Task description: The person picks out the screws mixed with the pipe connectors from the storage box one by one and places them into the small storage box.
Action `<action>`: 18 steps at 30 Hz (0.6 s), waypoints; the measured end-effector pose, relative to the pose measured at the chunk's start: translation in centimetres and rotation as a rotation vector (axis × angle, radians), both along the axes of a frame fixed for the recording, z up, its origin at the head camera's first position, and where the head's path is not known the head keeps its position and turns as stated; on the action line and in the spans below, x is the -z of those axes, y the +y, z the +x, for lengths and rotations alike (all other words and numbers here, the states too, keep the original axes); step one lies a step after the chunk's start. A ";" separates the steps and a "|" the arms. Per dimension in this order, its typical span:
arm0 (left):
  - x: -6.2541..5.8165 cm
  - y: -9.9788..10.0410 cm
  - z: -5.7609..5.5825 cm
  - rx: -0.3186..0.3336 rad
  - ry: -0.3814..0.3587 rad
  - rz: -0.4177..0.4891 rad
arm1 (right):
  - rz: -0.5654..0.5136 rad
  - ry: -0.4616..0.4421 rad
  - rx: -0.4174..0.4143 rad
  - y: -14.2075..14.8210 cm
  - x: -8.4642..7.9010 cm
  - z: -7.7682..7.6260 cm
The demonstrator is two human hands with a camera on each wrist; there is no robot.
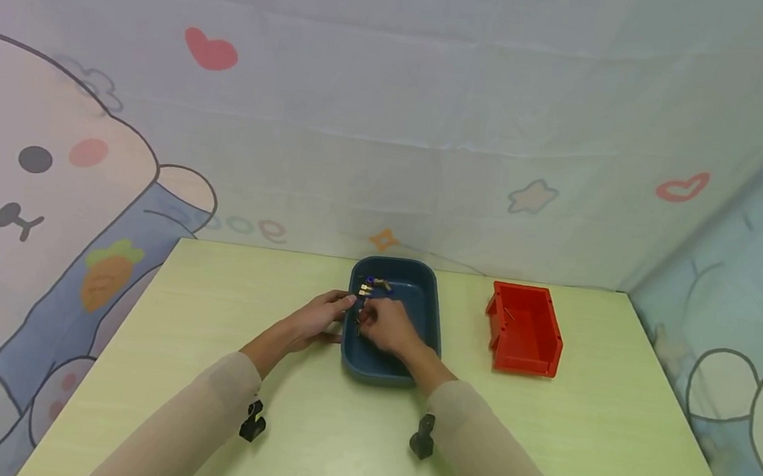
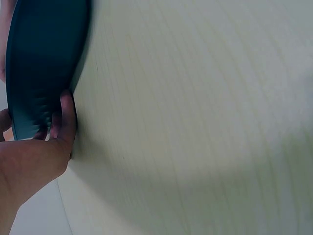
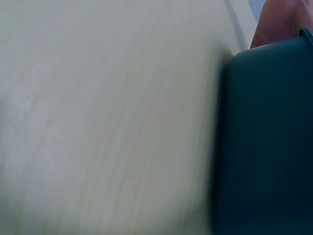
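A dark blue tray (image 1: 422, 299) stands at the back middle of the table. My left hand (image 1: 315, 319) holds its left side, thumb at the rim and the other fingers along the outer wall, as the left wrist view also shows at the tray wall (image 2: 44, 58). Inside the tray, my right hand (image 1: 387, 326) reaches down at the left with bent fingers among small parts. Several small brass-coloured fittings (image 1: 366, 290), some with blue ends, lie along the tray's left side. The right fingertips are too small and partly hidden to show whether they pinch one.
A red open-front bin (image 1: 530, 329) stands to the right of the tray, with a small thin piece (image 1: 509, 314) inside. The pale wood-grain table (image 1: 247, 275) ends at a printed cloth backdrop (image 1: 379, 115). Dark wrist mounts (image 1: 253, 421) hang below both sleeves.
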State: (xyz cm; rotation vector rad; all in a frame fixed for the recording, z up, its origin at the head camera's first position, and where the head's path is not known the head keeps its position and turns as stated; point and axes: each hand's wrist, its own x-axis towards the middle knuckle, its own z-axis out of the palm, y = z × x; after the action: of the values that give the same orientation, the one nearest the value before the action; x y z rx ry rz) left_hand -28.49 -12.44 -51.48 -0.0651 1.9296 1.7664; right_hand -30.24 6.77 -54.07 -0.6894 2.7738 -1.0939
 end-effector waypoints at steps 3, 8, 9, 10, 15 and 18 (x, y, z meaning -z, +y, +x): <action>0.0 0.0 0.1 0.002 0.002 0.000 | -0.001 -0.007 -0.002 0.0 -0.1 0.0; 0.1 0.0 0.0 0.012 0.007 0.005 | -0.014 -0.028 0.010 0.0 -0.1 0.1; 0.2 0.0 0.0 0.012 0.007 0.006 | -0.017 -0.033 0.010 0.0 -0.1 0.1; 0.2 -0.1 0.0 0.011 0.007 0.005 | -0.021 -0.038 0.009 0.0 -0.1 0.1; 0.3 -0.1 0.1 0.005 0.003 0.001 | -0.034 -0.043 0.002 -0.1 0.1 0.1; 0.2 -0.1 0.1 0.006 0.002 0.000 | -0.039 -0.039 0.007 0.0 0.2 0.0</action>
State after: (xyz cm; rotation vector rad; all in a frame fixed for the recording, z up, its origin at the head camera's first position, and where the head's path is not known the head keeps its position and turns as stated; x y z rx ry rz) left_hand -28.38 -12.50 -51.64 -0.0577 1.9295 1.7632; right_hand -30.19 6.74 -54.27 -0.6556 2.7314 -1.1523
